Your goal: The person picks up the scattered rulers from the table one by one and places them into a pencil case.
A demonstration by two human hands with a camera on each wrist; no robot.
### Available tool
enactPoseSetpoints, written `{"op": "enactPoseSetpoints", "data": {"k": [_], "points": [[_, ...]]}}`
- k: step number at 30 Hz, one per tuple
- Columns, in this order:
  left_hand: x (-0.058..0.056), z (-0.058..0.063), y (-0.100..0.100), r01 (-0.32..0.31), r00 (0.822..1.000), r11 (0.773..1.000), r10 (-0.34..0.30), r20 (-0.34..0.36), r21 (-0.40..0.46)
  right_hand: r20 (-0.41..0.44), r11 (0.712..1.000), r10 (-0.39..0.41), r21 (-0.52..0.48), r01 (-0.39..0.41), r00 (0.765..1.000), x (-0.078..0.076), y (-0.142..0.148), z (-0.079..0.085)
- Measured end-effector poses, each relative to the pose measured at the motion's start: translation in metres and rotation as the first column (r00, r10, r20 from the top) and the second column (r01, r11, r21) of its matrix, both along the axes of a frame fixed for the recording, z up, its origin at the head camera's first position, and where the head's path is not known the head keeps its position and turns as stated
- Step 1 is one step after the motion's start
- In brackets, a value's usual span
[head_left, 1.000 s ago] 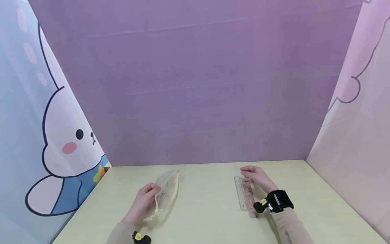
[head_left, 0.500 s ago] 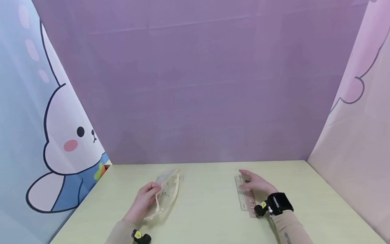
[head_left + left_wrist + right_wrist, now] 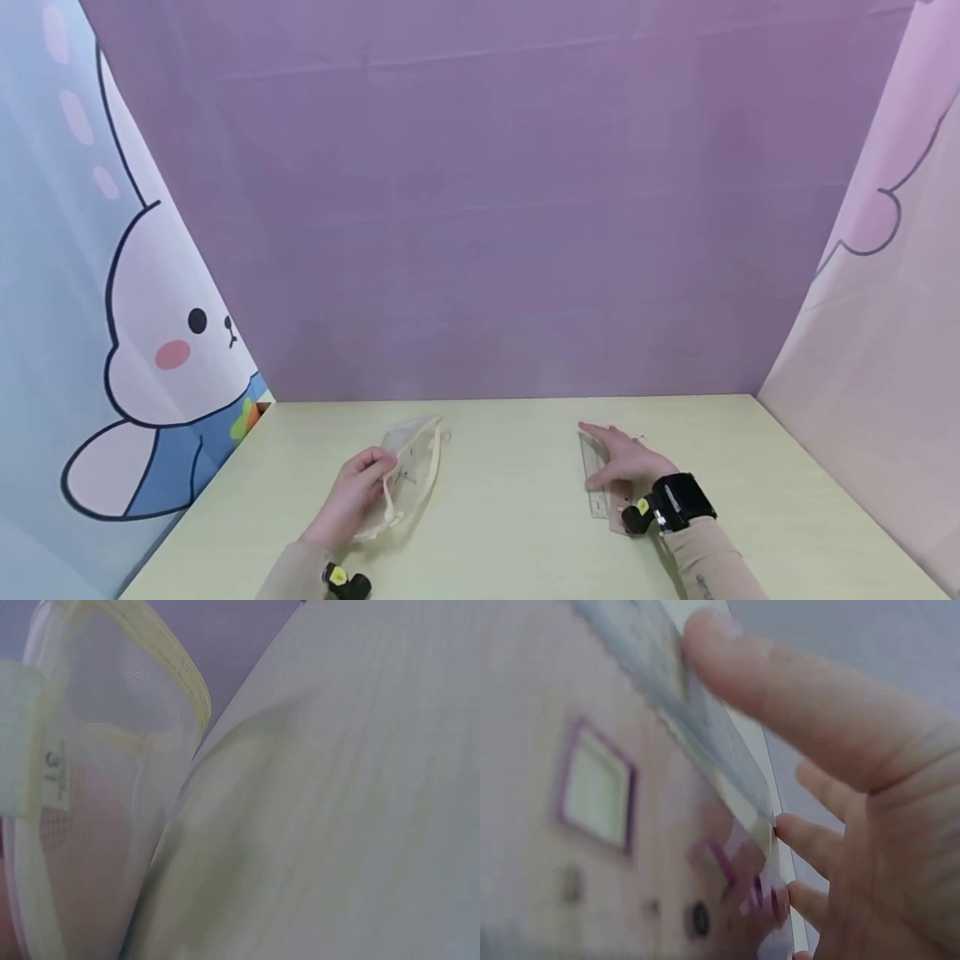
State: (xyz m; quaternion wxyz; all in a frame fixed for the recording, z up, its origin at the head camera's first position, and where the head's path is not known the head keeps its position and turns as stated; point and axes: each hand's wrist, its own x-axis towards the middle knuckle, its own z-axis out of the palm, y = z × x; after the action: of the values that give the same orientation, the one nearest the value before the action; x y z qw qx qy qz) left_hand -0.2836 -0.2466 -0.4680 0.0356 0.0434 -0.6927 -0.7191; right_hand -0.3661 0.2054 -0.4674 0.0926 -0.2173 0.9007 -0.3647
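Right hand lowered and spread across two rulers since the earlier frames; left hand and pouch unmoved

Right hand: formerly at the rulers' far end with fingers drawn together; now set lower over the pair, fingers extended, thumb wide apart from them. Grip not closed round either ruler; whether the thumb bears on them cannot be told. Black strap and small camera at the wrist.

Clear ruler: one, transparent; flat on the table, beneath the thumb and forefinger, the left-hand item of the pair.

Pink ruler: one, translucent, with cut-out shapes; just beside the clear one, largely covered by the hand.

Left hand: thumb and fingers closed together, pinching the near edge of the pouch.

Mesh pouch: one, translucent, cream binding; on the table's left portion, tilted up, well apart from the rulers. Small printed label, marking only partly legible.

Table: pale, faintly grained.

Backdrop: purple cloth, creased.

Left curtain: blue, printed rabbit.
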Motion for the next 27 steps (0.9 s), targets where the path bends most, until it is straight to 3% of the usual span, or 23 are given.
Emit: {"op": "enactPoseSetpoints", "data": {"k": [6,19,27], "points": [[-0.0016,-0.0004,-0.0020,0.015,1.000,1.000,-0.015,-0.008,0.005,-0.059,0.999,0.011,0.042,-0.008,0.998,-0.0006,-0.0010,-0.0003],[-0.0023,-0.0029,-0.0034,0.029,0.999,1.000,-0.029,-0.015,-0.002,-0.101,0.999,0.022,0.046,-0.018,0.995,0.0004,-0.0028,0.0002],[-0.0011,-0.0016,-0.0018,0.023,1.000,0.999,-0.023,-0.016,-0.027,-0.091,1.000,0.020,-0.014,-0.021,0.996,0.0018,-0.0051,0.0028]]}}
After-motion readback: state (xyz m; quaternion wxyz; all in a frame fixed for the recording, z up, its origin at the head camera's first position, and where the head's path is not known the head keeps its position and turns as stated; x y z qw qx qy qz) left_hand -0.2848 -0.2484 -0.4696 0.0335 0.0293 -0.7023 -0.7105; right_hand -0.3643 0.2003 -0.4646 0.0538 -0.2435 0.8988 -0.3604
